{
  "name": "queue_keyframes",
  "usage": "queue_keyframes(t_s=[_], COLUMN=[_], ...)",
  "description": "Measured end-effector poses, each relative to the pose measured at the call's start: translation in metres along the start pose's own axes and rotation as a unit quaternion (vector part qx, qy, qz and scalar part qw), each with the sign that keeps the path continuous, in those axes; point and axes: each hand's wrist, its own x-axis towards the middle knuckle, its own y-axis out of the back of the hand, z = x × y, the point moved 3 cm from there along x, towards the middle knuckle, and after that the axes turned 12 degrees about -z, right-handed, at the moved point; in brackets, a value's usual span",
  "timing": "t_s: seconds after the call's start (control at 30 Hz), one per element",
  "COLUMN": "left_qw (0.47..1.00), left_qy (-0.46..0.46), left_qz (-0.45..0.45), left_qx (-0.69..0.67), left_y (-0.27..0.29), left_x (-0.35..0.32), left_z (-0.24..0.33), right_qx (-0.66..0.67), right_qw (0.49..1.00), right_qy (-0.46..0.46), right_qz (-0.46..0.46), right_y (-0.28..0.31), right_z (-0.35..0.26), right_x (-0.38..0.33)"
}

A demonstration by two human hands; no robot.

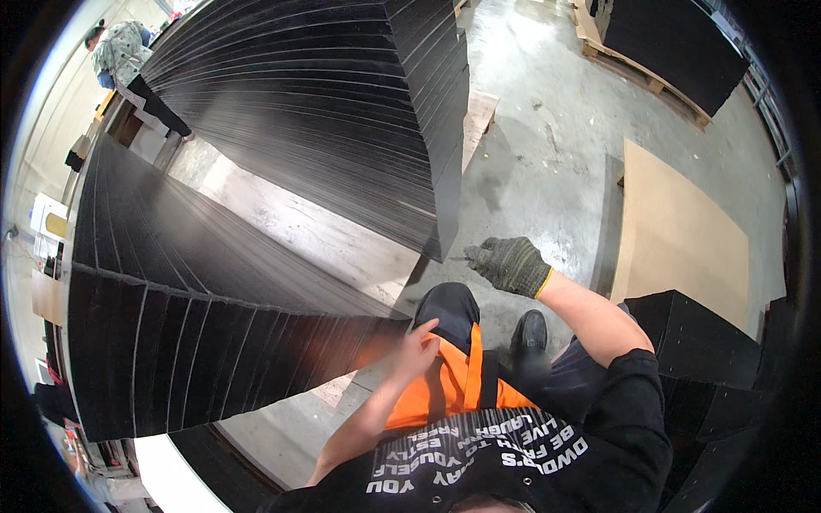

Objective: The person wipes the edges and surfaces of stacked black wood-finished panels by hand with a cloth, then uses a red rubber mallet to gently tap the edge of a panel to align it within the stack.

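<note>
My bare left hand [416, 350] is over the orange apron [419, 395] at my waist, close to the near end of the lower black stack [214, 350]. Its index finger points out, the others bend loosely, and nothing shows in it. My right hand [511, 267], in a dark grey knitted glove with a yellow cuff, hangs over the floor just right of the upper black stack's corner [368, 162]. Its fingers are curled together; whether they hold something small is hidden. Both stacks consist of many thin black sheets or boards standing in layers with pale edge lines.
A pale pallet top [291, 244] lies between the stacks. Another person [124, 56] bends at the far left. To the right, a large tan board [676, 239] lies near black blocks [697, 338]. Another black stack [676, 47] rests on a wooden pallet at the far right.
</note>
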Motion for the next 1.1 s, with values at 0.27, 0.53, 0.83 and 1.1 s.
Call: queue_keyframes(t_s=[0.27, 0.53, 0.83, 1.1], left_qw=[0.957, 0.869, 0.746, 0.761], left_qy=[-0.145, -0.333, -0.256, 0.065], left_qz=[-0.209, -0.199, 0.185, 0.056], left_qx=[0.142, 0.307, 0.586, 0.643], left_y=[0.043, 0.149, 0.336, 0.234], left_x=[-0.126, -0.242, -0.089, -0.034], left_z=[0.147, 0.407, 0.528, 0.532], right_qx=[-0.005, -0.031, -0.123, -0.114], right_qw=[1.000, 0.999, 0.979, 0.991], right_qy=[-0.028, 0.015, 0.083, 0.053], right_qz=[-0.009, 0.024, 0.141, 0.051], right_y=[-0.012, -0.001, 0.015, -0.015], right_z=[0.002, -0.003, -0.011, -0.001], right_x=[0.010, 0.010, 0.018, 0.030])
